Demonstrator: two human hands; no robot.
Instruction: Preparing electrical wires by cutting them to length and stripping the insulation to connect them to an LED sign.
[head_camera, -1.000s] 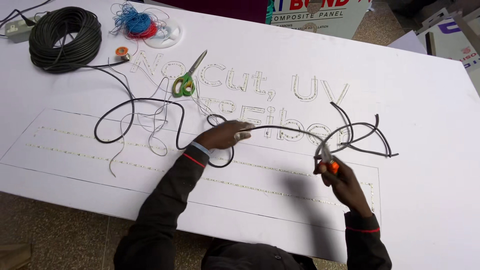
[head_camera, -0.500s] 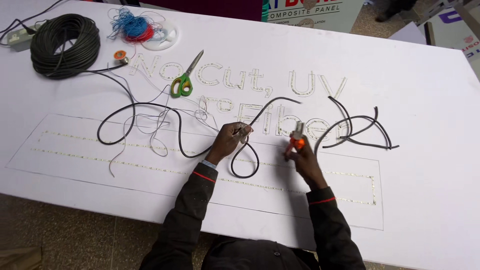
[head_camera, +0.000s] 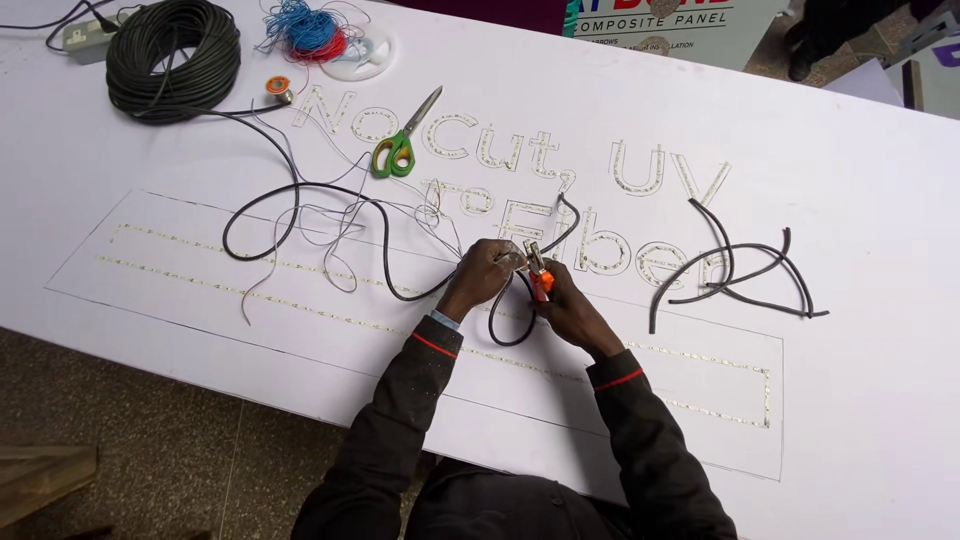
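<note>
Pinching a black cable (head_camera: 380, 235) in my left hand (head_camera: 480, 280), I bring a small orange-handled cutter (head_camera: 538, 275) to it with my right hand (head_camera: 570, 310), both grips clenched and meeting just above the white tabletop (head_camera: 880, 170). From the big black coil (head_camera: 172, 58) at the far left corner, the cable snakes across the board in loose bends, crosses a tangle of thin pale wires (head_camera: 330, 225), and drops into a small loop under my hands; it looks smooth, round and pliant, with a short free end rising past the cutter.

The risk I judge greatest sits right at the blades: my left fingertips hold the cable almost against the tool, so a slip or a squeeze too deep could nick a finger or sever the strands inside rather than only the jacket. A tug on the cable could also drag the pale wires and catch the green-handled scissors (head_camera: 400, 150) lying beyond them. Beneath my hands run outlined letters filled with tiny lights (head_camera: 640, 165) and a dotted rectangular border (head_camera: 770, 400); a dropped tool or a sliding wrist might disturb those dots. To the right, several cut black cable lengths (head_camera: 740, 265) lie crossed and loose, near enough to be confused with the working end.
</note>
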